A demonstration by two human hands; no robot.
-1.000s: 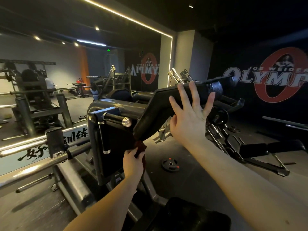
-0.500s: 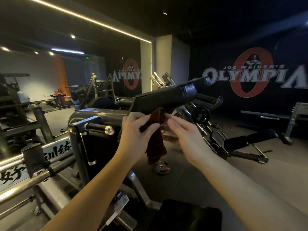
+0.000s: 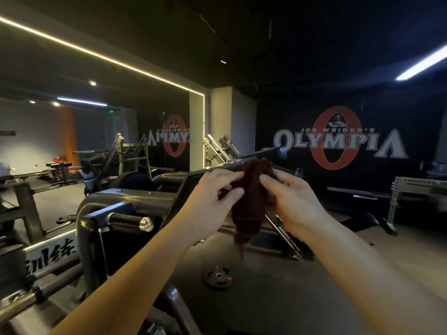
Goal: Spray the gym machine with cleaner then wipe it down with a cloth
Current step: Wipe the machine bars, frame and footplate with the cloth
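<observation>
A dark red cloth (image 3: 249,204) hangs bunched between both my hands at the centre of the head view. My left hand (image 3: 212,197) pinches its left side and my right hand (image 3: 292,197) grips its right side. Right behind the cloth runs the gym machine's black angled pad (image 3: 217,169), rising to the right toward a round end (image 3: 280,153). The machine's grey steel frame (image 3: 113,201) and a chrome-capped handle (image 3: 135,222) sit lower left. No spray bottle is in view.
A small weight plate (image 3: 217,276) lies on the floor below my hands. A mirror wall (image 3: 72,141) stands to the left with steel bars (image 3: 36,286) in front of it. Benches and a rack (image 3: 411,194) stand at the right near the Olympia wall logo.
My left hand lifted the cloth from under the pad up to pad height. My right hand left the pad and took hold of the cloth. The view swung right and tilted up.
</observation>
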